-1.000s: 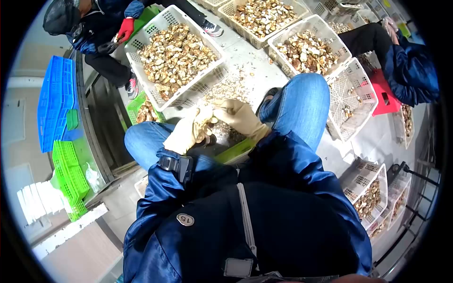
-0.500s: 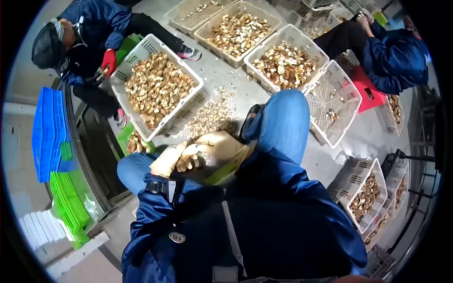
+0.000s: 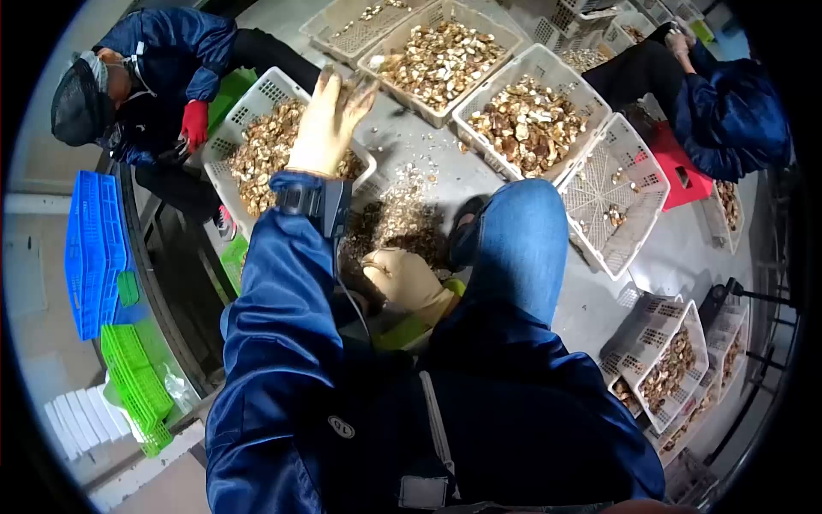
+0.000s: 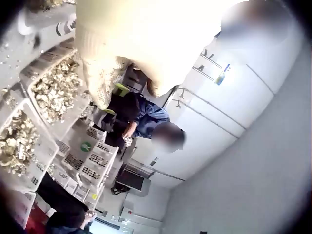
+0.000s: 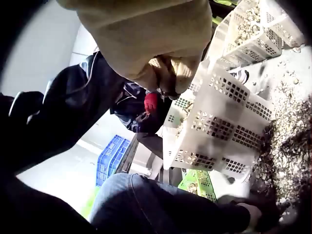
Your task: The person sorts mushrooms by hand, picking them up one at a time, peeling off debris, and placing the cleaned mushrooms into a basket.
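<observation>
My left hand (image 3: 324,137), in a cream glove, reaches out over the right side of a white crate (image 5: 204,141) full of brown and pale mushrooms (image 3: 265,154). Its fingers are spread and point at the crates farther off; nothing shows between them. In the left wrist view the same glove (image 4: 141,34) fills the top. My right hand (image 3: 401,276), gloved alike, stays low between my knees above a heap of scraps (image 3: 411,214). In the right wrist view its fingers (image 5: 183,73) are curled in; I cannot tell whether they hold something.
More white crates of mushrooms (image 3: 445,60) stand ahead and to the right, one nearly bare (image 3: 612,193). Two other people sit at front left (image 3: 167,51) and right (image 3: 728,111). Blue crates (image 3: 90,257) and green crates (image 3: 133,377) are at left.
My left hand has left the lap, where it held mushrooms beside the right hand, and stretched forward over the crate with its fingers spread. My right hand has stayed low.
</observation>
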Demonstrator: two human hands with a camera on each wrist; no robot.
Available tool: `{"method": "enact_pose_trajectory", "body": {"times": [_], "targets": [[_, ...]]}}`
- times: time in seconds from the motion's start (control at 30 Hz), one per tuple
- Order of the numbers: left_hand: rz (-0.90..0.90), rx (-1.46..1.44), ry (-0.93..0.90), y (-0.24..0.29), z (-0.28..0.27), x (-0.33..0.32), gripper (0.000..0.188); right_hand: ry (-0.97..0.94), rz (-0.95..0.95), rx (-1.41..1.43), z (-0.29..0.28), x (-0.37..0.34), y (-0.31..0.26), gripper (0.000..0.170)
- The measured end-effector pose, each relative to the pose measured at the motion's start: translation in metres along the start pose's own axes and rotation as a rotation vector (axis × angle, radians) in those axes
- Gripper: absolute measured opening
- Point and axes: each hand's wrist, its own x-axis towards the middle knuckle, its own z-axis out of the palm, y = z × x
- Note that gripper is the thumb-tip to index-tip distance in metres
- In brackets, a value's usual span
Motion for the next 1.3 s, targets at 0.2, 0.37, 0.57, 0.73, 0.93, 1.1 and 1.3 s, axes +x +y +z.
{"method": "enact_pose_trajectory", "body": {"times": [0.2,0.37,0.57,0.73,0.93,1.1,1.3], "targets": [[0.033,0.616,0.13,0.024,-0.116,-0.038,0.05,-0.11,-0.046,-0.151,0.003,0.0,0.009,0.024],[-0.474,0.988,0.484,0.053,-0.249,-0.148,0.039,-0.246,0.006,-0.2,0.009,0.002,0.006,0.019],[-0.452,1.615,0.192,0.058,-0.218,-0.155,0.033,-0.283,0.016,-0.062,0.018,0.008,-0.005,0.018],[-0.666,1.832,0.165,0.007,-0.188,-0.085,0.064,-0.303,-0.002,-0.095,0.027,0.01,-0.001,0.017],[-0.784,1.818,0.03,-0.02,-0.214,-0.077,0.062,-0.262,-0.036,-0.149,0.023,0.01,-0.004,0.017],[-0.681,1.044,0.34,0.021,-0.205,-0.122,0.059,-0.281,-0.032,-0.143,0.015,0.007,-0.011,0.016],[-0.374,0.31,0.261,0.012,-0.168,-0.184,0.035,-0.174,-0.015,-0.196,0.005,0.004,-0.015,0.02]]}}
